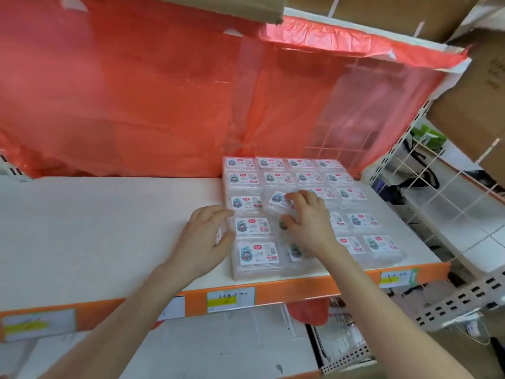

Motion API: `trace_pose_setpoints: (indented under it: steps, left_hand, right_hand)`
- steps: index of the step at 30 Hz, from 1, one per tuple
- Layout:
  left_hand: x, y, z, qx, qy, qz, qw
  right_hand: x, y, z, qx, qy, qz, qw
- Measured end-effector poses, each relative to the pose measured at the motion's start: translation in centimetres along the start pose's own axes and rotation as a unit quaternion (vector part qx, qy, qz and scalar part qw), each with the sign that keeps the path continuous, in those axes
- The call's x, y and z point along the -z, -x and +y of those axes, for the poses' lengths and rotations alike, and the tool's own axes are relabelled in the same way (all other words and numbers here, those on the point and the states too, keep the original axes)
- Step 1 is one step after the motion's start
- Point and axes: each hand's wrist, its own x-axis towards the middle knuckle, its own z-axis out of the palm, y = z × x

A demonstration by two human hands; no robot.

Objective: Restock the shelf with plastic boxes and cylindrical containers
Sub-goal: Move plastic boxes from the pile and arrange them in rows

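Neatly gridded, the clear plastic boxes [252,227] bear white cartoon labels

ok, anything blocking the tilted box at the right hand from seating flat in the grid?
Nothing visible does. The tilted box lies skewed in the third row, under the fingers of the right hand; neighbouring boxes hem it closely, and the hand hides the spot below.

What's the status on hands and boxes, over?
Left hand against the boxes, left side. Right hand grips a tilted box over the third row. Nothing blocking.
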Motion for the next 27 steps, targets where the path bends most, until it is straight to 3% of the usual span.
trace_pose_setpoints:
  steps: [5, 15, 27]
  left_hand:
    - [-3.4, -0.5, 3.2, -0.011, -0.023, -0.003, 1.0]
    - [-6.3, 0.1, 3.5, 0.022, -0.078, 0.025, 0.996]
    - [-6.7, 0.0, 3.0, 0.023, -0.098, 0.028, 0.995]
  right_hand:
    - [-0.1, 0.4, 1.0, 0.043, 0.042, -0.023, 0.998]
    - [-0.1, 2.6, 0.4, 0.15, 0.001, 0.078, 0.986]
    - [0.2, -0.7, 1.8, 0.178, -0.043, 0.012, 0.983]
